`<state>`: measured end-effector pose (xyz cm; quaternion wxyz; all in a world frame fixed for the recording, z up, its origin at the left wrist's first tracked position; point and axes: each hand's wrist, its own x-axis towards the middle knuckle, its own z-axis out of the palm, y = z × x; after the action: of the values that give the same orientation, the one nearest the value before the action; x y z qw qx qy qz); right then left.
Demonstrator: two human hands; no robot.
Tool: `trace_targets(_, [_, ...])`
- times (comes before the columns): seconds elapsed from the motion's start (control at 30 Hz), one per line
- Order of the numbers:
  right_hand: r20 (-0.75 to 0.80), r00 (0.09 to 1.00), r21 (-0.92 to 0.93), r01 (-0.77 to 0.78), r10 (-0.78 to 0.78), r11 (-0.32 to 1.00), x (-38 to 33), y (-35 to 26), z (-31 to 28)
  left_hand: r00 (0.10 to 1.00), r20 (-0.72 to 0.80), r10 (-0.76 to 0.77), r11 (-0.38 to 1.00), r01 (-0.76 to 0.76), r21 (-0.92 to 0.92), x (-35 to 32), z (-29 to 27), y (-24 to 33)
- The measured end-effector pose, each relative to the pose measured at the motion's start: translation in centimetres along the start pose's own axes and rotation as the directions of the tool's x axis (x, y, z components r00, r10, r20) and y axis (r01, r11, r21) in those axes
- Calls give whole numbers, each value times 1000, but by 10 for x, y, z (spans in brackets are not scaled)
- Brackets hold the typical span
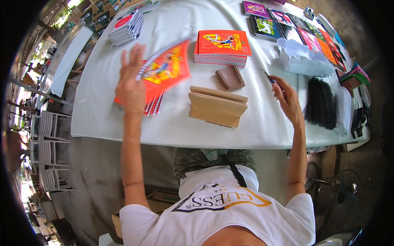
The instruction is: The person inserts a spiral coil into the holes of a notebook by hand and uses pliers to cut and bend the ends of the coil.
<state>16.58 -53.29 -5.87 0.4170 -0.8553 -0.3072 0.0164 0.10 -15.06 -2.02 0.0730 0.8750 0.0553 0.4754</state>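
My left hand (132, 80) is on the left of the table, its fingers spread apart. Against its palm side a red spiral-bound notebook (170, 65) tilts, blurred by motion, above a fanned pile of red notebooks (155, 102). My right hand (287, 98) is closed round a small dark-handled tool (271, 79) with a thin tip, over the right of the table; its exact kind is unclear. Between my hands stand a wooden block stand (217, 107) and a brown open-sided holder (230, 78). Behind them lies a neat stack of red-covered books (222, 46).
The table (176, 133) has a white cloth. Black spiral coils (321, 102) lie at the right, near crumpled pale wrapping (303, 61). Colourful notebooks (264, 26) cover the far right; another notebook stack (126, 28) sits far left. White chairs (53, 147) stand left of the table.
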Motion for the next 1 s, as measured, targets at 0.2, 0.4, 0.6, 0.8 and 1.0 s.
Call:
trace_targets(0.2, [3, 908, -746, 281, -420, 604, 34, 118, 10, 844, 508, -172, 920, 322, -223, -54, -33, -107])
trace_targets(0.4, [-258, 966, -211, -47, -9, 976, 170, 105, 57, 461, 885, -66, 965, 255, -61, -72, -53, -118])
trace_targets(0.6, [94, 907, 240, -421, 410, 875, 229, 91, 72, 766, 634, -107, 980, 190, -64, -76, -49, -114])
trace_targets(0.8, [-203, 953, 212, -183, 226, 960, 205, 71, 48, 866, 459, -200, 906, 341, -250, -26, 29, -29])
trace_targets(1.0, [-412, 911, 438, 210, -13, 874, 56, -41, 38, 774, 549, -317, 241, 625, -742, 32, 93, 19])
